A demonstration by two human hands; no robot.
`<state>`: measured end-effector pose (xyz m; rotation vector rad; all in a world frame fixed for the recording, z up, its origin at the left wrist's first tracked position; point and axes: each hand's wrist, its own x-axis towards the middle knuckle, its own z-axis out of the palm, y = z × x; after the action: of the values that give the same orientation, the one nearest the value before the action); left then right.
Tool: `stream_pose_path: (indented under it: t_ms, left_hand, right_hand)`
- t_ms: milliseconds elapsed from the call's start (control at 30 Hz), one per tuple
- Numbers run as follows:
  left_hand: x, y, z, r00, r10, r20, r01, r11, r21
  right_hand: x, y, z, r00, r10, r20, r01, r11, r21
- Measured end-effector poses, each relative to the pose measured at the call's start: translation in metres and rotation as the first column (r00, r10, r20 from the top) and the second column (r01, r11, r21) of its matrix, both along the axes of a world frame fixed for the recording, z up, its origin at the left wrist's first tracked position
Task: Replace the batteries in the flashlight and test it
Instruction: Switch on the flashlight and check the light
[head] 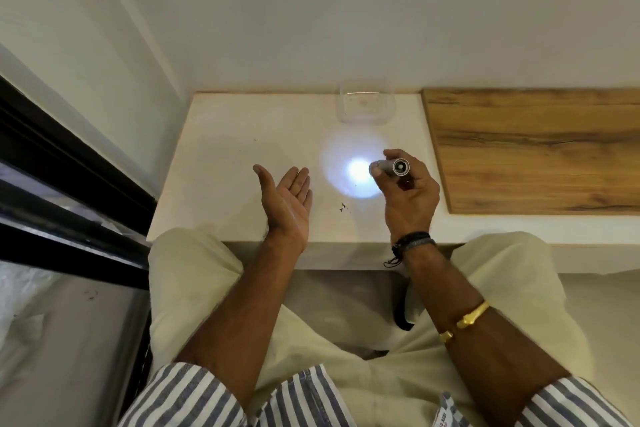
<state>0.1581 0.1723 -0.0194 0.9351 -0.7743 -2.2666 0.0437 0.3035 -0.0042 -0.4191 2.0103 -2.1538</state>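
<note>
My right hand (410, 196) grips a small silver flashlight (393, 167) over the white table (221, 163). Its head points left and down, its tail cap faces me. The flashlight is lit: a bright white spot of light (358, 170) falls on the table just left of it, with a paler halo around. My left hand (285, 199) hovers open, palm turned toward the light, fingers together and thumb apart, left of the spot. It holds nothing. No loose batteries are visible.
A clear plastic container (363, 102) stands at the table's back edge by the white wall. A wooden board (533, 149) covers the surface to the right. Small dark specks (343, 207) lie near the front. A black window frame (69, 184) runs along the left.
</note>
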Motion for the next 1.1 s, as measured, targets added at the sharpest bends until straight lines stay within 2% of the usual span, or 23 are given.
stream_pose_path:
  t_ms: [133, 267, 367, 500, 667, 833, 1000, 1100]
  left_hand:
    - [-0.0007, 0.0014, 0.0004, 1.000, 0.021, 0.023, -0.021, 1.000, -0.023]
    - [-0.0005, -0.0004, 0.0008, 0.998, 0.048, 0.028, -0.047, 0.999, -0.021]
    - [0.0014, -0.0025, -0.0008, 0.997, 0.076, 0.021, -0.076, 0.997, 0.009]
    - [0.0015, -0.0023, -0.0021, 0.995, 0.090, 0.035, -0.090, 0.996, -0.003]
    - [0.0002, -0.0003, -0.0026, 0.996, 0.083, 0.045, -0.082, 0.996, -0.021]
    - [0.0027, -0.0025, -0.0026, 0.996, 0.083, 0.031, -0.083, 0.997, -0.001]
    - [0.0029, -0.0025, -0.0031, 0.996, 0.085, 0.030, -0.085, 0.996, 0.001]
    - [0.0032, -0.0016, -0.0031, 0.997, 0.075, 0.026, -0.075, 0.997, 0.000]
  right_hand:
    - [0.0018, 0.0012, 0.0038, 0.998, -0.006, -0.056, 0.003, 0.999, -0.050]
    - [-0.0026, 0.0015, 0.0051, 0.998, 0.037, 0.057, -0.032, 0.995, -0.093]
    - [-0.0020, 0.0022, 0.0058, 0.994, -0.012, 0.110, 0.017, 0.999, -0.046]
    - [0.0017, 0.0028, 0.0058, 0.996, -0.085, 0.035, 0.084, 0.996, 0.028]
    - [-0.0006, 0.0052, 0.0067, 0.999, 0.041, -0.014, -0.042, 0.998, -0.041]
    - [-0.0025, 0.0036, 0.0050, 0.987, 0.071, 0.142, -0.061, 0.995, -0.075]
    - [-0.0047, 0.0048, -0.0005, 0.990, -0.005, 0.144, 0.005, 1.000, -0.002]
    - [-0.0075, 0.0048, -0.0025, 0.986, -0.027, 0.167, 0.034, 0.999, -0.042]
